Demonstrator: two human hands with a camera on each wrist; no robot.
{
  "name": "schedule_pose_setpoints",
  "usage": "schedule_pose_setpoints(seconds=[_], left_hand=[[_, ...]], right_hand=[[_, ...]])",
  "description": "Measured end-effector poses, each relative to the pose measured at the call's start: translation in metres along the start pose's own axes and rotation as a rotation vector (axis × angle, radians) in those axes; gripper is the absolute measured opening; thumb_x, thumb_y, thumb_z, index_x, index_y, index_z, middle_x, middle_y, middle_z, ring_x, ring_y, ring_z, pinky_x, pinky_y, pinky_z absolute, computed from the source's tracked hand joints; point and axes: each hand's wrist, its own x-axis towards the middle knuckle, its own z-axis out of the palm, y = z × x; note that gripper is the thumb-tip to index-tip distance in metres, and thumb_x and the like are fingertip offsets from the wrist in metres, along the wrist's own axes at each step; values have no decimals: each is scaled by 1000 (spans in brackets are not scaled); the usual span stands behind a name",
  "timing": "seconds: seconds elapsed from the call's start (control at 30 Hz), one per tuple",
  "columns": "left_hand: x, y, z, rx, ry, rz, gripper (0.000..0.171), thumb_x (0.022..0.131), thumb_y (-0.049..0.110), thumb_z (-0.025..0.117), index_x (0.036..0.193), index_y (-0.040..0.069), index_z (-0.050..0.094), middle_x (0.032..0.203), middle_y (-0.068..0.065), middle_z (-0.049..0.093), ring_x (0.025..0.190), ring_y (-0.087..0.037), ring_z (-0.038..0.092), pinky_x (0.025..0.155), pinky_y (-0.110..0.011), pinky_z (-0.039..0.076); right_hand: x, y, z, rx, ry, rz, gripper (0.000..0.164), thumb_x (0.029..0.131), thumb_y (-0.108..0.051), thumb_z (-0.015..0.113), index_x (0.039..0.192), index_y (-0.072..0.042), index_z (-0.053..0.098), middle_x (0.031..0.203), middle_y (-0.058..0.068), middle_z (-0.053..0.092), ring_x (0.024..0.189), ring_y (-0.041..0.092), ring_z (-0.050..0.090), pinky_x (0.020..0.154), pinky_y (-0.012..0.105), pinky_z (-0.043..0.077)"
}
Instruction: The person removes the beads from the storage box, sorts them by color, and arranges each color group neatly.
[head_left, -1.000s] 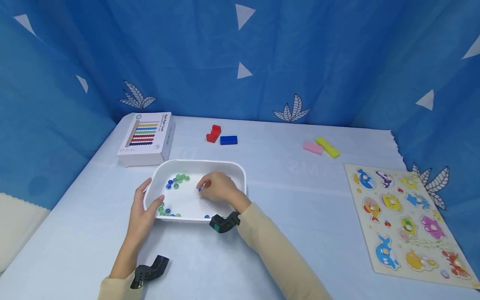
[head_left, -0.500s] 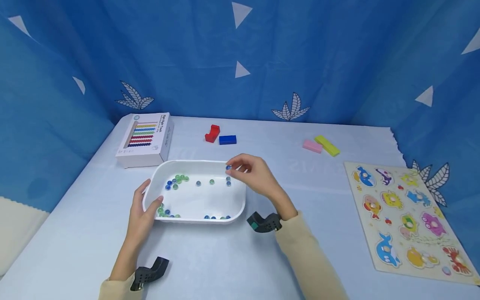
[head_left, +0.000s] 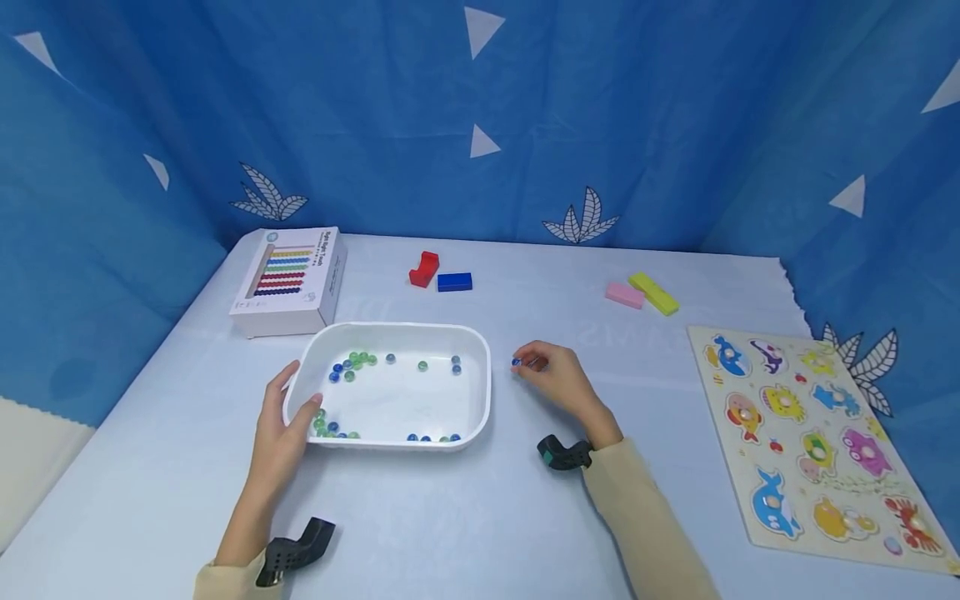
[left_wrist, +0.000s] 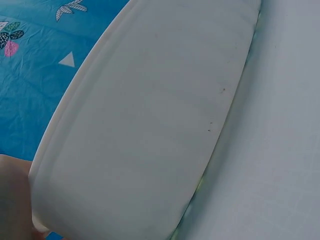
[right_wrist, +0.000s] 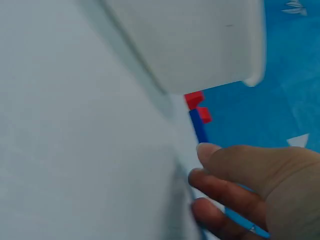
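Note:
My left hand (head_left: 280,433) holds the left end of a white tray (head_left: 390,442), thumb over the rim and fingers along the outer side. Green and blue glass marbles lie inside, grouped at the left, with a few along the near wall and at the right. To the right of the tray, my right hand (head_left: 558,379) pinches a blue marble (head_left: 516,362) between thumb and fingertips over the table. In the left wrist view the tray's outer wall (left_wrist: 140,120) fills the middle. The right wrist view shows the thumb and fingers (right_wrist: 230,160), with the marble hidden.
A boxed bead toy (head_left: 288,279) stands behind the tray at the left. A red arch block (head_left: 424,269) and blue block (head_left: 454,282) lie behind it. Pink (head_left: 624,295) and yellow (head_left: 653,293) blocks lie farther right. A sea-animal puzzle board (head_left: 813,450) lies at the right.
My right hand has lifted the blue marble out of the tray and carried it right, over the far right rim and down beside the tray. My left hand has stayed on the tray.

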Motion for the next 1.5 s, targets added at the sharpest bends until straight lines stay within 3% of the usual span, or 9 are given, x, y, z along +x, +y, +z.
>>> schedule_pose_setpoints(seconds=[0.23,0.4,0.67,1.07,1.2,1.33,1.5], left_hand=[[0,1,1,12,5,-10,55,94,28,44,143,28,20,139,-12,40,121,-30,45,95,-45,45],[-1,1,0,-1,0,-31,55,94,29,44,143,29,18,141,-11,37,125,-30,42,99,-49,40],[0,0,1,-11,14,-12,56,93,28,46,143,28,20,142,-12,37,126,-34,40,99,-53,37],[-2,5,-1,-36,-5,-28,58,93,26,47,143,28,19,142,-14,36,127,-35,38,101,-56,34],[-2,4,-1,-46,-4,-21,58,93,25,47,143,26,19,142,-13,36,127,-34,38,101,-55,35],[-3,4,-1,-51,-1,-17,58,93,24,47,143,25,19,142,-13,36,127,-34,39,101,-54,35],[-2,5,-2,-32,-9,-17,55,94,26,43,143,26,18,141,-12,37,124,-30,42,101,-50,36]], right_hand=[[1,11,13,-46,30,-33,14,77,-22,70,90,-18,70,83,-2,64,71,10,52,63,23,43],[1,12,16,-65,43,-60,14,77,-22,70,90,-18,71,84,-3,65,70,9,52,62,21,43],[2,12,18,-83,43,-32,16,77,-22,70,92,-17,69,83,-2,62,71,10,51,62,22,41],[1,9,10,-28,7,1,24,77,-20,71,99,-15,67,90,2,62,76,14,53,66,25,44],[3,-11,-2,7,11,5,26,79,-23,69,104,-16,65,99,1,63,82,15,55,69,26,48],[12,-55,-10,66,-30,-55,27,82,-27,65,108,-17,63,104,0,63,87,14,56,75,28,51],[30,-111,7,145,-140,-157,27,84,-26,63,110,-17,62,102,-1,63,88,13,57,76,24,52]])
